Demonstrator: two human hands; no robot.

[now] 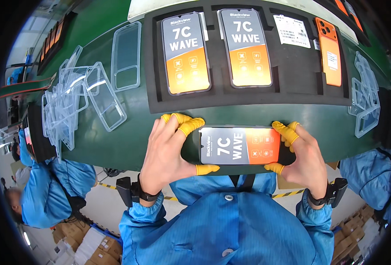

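A smartphone with a grey and orange front lies sideways between my hands, above the green work surface. My left hand grips its left end, thumb at the lower edge and fingers at the upper corner. At the orange end, my right hand holds it the same way. Yellow finger cots cover several fingertips on both hands. Just beyond is a black foam tray. Two similar phones, a left one and a right one, lie face up in it. An orange phone lies back up at its right.
Clear phone cases lie in a loose pile at the left, with a single clear case beside it. More clear cases are at the right. A white label sheet rests on the tray. Blue-clothed people sit on both sides.
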